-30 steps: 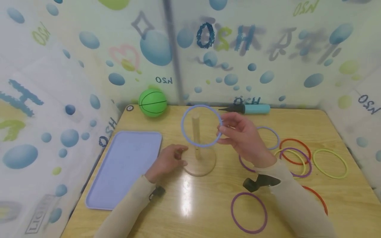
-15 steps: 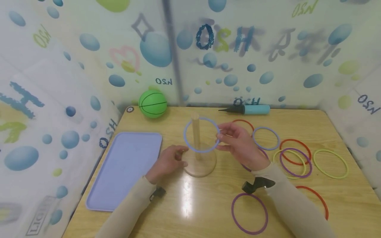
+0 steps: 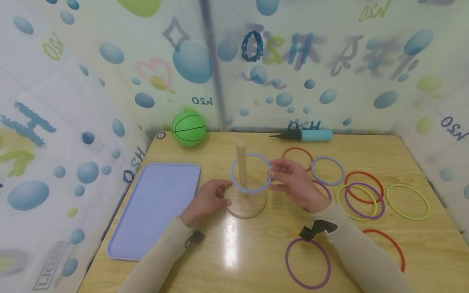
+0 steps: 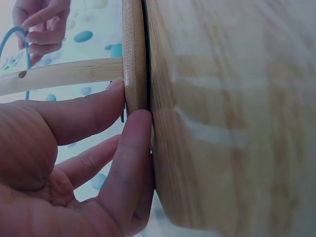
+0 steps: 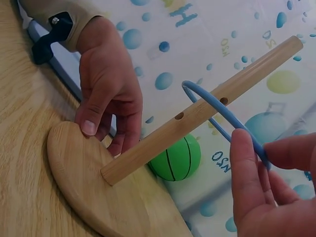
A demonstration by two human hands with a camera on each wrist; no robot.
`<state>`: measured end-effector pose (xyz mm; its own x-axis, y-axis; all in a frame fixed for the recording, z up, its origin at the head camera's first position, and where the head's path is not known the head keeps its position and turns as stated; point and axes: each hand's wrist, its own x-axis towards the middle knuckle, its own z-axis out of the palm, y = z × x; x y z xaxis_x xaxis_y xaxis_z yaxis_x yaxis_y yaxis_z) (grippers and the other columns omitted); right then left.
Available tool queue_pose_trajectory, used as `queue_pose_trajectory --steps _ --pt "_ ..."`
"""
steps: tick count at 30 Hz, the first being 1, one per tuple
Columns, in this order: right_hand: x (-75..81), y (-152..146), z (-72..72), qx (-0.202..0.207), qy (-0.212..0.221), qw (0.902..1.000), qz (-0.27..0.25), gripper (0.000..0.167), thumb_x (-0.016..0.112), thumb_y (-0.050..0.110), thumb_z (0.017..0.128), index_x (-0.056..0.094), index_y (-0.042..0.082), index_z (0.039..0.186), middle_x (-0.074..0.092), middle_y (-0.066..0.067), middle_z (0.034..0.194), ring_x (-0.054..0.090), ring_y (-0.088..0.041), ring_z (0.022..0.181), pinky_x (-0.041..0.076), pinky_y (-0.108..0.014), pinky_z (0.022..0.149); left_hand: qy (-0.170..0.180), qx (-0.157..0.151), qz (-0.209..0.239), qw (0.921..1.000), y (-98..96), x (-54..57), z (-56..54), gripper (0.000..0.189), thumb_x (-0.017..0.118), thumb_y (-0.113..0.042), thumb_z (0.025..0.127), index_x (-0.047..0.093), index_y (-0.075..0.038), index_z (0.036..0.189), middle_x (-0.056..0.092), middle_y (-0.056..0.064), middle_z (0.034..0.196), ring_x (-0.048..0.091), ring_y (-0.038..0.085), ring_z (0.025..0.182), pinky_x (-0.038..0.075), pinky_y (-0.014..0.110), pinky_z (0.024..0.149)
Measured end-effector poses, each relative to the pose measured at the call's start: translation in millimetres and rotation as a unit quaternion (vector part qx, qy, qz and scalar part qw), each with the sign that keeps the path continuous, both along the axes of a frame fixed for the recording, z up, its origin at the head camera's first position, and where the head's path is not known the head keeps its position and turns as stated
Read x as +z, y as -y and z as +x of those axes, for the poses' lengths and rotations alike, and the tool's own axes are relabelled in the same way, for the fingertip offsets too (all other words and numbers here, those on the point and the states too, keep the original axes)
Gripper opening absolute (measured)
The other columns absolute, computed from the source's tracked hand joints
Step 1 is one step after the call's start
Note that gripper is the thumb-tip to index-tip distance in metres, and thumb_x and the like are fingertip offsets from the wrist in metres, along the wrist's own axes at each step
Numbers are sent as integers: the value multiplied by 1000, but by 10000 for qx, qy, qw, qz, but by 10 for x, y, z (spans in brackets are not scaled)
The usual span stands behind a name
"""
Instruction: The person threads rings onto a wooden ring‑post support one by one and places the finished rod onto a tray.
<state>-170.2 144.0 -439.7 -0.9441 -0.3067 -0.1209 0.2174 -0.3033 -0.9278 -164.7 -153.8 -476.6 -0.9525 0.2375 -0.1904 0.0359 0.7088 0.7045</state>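
A wooden ring-toss stand (image 3: 242, 162) has an upright post on a round base (image 5: 74, 168). My left hand (image 3: 208, 199) pinches the base's left edge. In the left wrist view the thumb lies on its upper face, and the index fingertip (image 4: 140, 121) is at the rim. Between thumb and fingers, my right hand (image 3: 294, 183) pinches a blue ring (image 5: 222, 109) by its right side. The ring encircles the post about midway, tilted and above the base, as the right wrist view shows.
Several red, yellow, purple and blue rings lie on the right, including a blue ring (image 3: 343, 174) and a near purple ring (image 3: 287, 264). A blue tray (image 3: 154, 211) is at left. A green ball (image 3: 189, 128) and a hand pump (image 3: 316, 135) sit along the back.
My right hand has lowered the blue ring from the post's top to about its middle, uncovering a red ring behind. The left hand stays at the base.
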Motion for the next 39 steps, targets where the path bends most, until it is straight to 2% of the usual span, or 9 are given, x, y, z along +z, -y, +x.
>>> queue_pose_trajectory --steps 11,21,29,39 --pt "-258 -84 -33 181 310 9990 267 24 61 -3 102 61 12 121 65 2 98 69 -13 87 65 -36 83 62 -16 51 10000 2 18 13 60 88 -13 83 69 -16 140 68 8 114 66 21 98 58 40 87" --pt "-481 -121 -23 335 415 9954 795 32 64 0 101 55 1 132 63 -7 108 70 -17 90 64 -39 88 112 -42 68 9999 12 -21 6 61 87 -12 83 68 -17 141 66 7 111 66 20 97 58 36 83" --pt "-545 -106 -40 322 324 9905 1300 42 59 -4 102 47 -9 141 62 -16 112 72 -19 89 65 -38 86 9 -112 155 9998 21 0 10 60 87 -11 84 67 -15 141 68 9 116 66 21 98 58 38 86" --pt "-572 -125 -63 333 415 9781 2012 43 65 -6 99 53 -12 139 66 -25 119 71 -16 91 64 -33 85 60 -77 198 9998 17 11 21 60 86 -10 84 68 -15 140 68 10 121 68 22 100 58 38 86"
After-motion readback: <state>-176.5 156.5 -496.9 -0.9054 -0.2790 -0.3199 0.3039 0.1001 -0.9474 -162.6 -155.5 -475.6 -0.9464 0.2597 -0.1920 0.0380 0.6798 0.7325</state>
